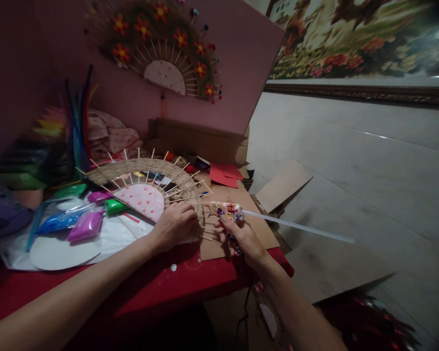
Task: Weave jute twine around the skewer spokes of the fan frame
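My right hand [241, 239] is wrapped round a flower-patterned hot glue gun [227, 210]. A long whitish glue stick [300, 226] juts out of its back end to the right. The gun's front end points left, close to the thin sticks at the lower right of a half-round woven fan [168, 170]. This fan has a twined straw-coloured band, sticks poking out around it, and a pink dotted cloth half-circle [142, 199] at its centre. With curled fingers, my left hand [177, 222] grips the band's lower right end; its fingertips are partly hidden.
Bags of coloured clay [86, 226] and a white oval piece [64, 252] lie left on the red-covered table [139, 287]. Cardboard [254, 207] and red paper [225, 174] lie right. Behind, a finished-looking flowered fan [161, 46] hangs on a pink board.
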{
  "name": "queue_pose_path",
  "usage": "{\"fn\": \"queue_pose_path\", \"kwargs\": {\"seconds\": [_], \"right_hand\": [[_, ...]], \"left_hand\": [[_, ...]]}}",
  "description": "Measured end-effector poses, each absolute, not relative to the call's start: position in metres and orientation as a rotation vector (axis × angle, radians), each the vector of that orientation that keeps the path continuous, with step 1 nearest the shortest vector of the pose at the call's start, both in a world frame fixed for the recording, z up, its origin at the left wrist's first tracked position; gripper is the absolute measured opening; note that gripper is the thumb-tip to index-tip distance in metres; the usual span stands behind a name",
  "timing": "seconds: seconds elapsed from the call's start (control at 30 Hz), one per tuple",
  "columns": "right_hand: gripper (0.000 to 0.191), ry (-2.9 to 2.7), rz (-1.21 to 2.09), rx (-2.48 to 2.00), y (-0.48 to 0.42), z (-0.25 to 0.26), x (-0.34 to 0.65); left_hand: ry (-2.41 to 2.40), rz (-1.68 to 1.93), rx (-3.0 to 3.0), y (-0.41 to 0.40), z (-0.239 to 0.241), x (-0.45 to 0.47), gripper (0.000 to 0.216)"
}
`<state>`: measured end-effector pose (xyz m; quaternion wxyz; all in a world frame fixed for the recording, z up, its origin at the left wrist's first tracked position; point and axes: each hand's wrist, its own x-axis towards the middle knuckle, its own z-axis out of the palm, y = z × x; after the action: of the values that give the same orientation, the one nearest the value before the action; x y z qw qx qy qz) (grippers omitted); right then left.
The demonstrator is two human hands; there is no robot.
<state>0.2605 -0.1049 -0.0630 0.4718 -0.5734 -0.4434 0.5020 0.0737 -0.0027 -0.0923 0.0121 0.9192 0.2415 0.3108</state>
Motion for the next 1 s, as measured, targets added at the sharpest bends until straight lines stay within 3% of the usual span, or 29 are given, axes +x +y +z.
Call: {"fn": "queue_pose_path", "kwargs": {"seconds": [0.2, 0.5, 0.77, 1.0], "right_hand": [[0.050, -1.058, 1.287, -1.532, -0.106, -0.065, 0.263], [0.051, -1.042, 1.338, -1.527, -0.107, -0.068, 0.266], [0.051, -1.050, 1.324, -1.561, -0.104, -0.069, 0.268], [0.051, -1.068, 1.337, -1.546, -0.101, -0.072, 0.268]], "left_hand": [[0.773, 0.972, 2.752, 0.015, -0.091, 0.080, 0.012], [0.661, 0.880, 2.859, 0.024, -0.099, 0.086, 0.032], [0.679, 0.919, 2.867, 0.015, -0.093, 0.087, 0.015], [0.683, 0.942, 2.939, 0.016, -0.093, 0.086, 0.021]]}}
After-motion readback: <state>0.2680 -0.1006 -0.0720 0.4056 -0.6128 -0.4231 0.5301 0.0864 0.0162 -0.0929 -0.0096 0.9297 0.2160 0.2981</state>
